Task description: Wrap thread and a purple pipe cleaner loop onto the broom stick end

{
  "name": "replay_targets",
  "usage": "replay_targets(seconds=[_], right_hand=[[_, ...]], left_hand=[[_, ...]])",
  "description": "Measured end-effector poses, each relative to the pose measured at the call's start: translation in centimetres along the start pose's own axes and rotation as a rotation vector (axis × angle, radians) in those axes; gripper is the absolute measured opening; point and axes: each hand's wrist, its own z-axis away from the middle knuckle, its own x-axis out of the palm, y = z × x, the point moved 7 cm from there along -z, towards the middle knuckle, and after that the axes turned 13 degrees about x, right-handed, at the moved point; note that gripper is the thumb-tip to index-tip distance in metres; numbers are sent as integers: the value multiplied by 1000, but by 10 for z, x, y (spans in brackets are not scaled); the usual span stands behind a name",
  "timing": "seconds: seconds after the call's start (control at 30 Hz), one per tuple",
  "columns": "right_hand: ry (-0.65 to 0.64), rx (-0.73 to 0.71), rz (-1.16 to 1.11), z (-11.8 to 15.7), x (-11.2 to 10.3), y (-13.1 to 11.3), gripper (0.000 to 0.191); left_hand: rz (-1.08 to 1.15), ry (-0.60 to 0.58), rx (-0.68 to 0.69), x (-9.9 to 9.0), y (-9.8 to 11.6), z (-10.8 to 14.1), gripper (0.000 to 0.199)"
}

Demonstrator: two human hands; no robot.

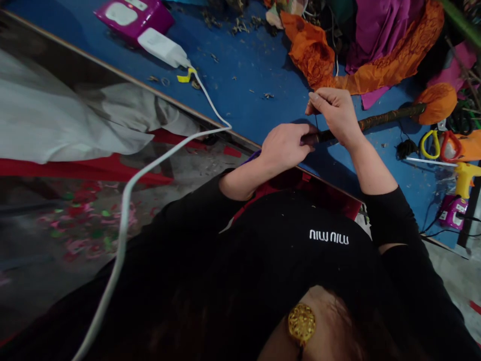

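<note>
A dark, wrapped stick lies slantwise over the blue table, with an orange bulb-shaped bundle at its right end. My left hand is closed round the stick's left end. Just above the stick, my right hand pinches a thin dark thread that runs down to the stick near my left fingers. Part of the stick is hidden behind my right hand and wrist.
Orange fabric and magenta cloth lie beyond my hands. Scissors and a yellow glue gun are at the right. A white cable runs from a purple device past the table edge.
</note>
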Motion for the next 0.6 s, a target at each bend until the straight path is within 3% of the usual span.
replay_targets(seconds=[0.27,0.6], right_hand=[[30,69,-35,-8,0,22,51],[65,-51,-232,10,-10,6,59]], left_hand=[[-120,-76,-74,3,6,6,48],[-51,-71,-52,-1,-2,-2,41]])
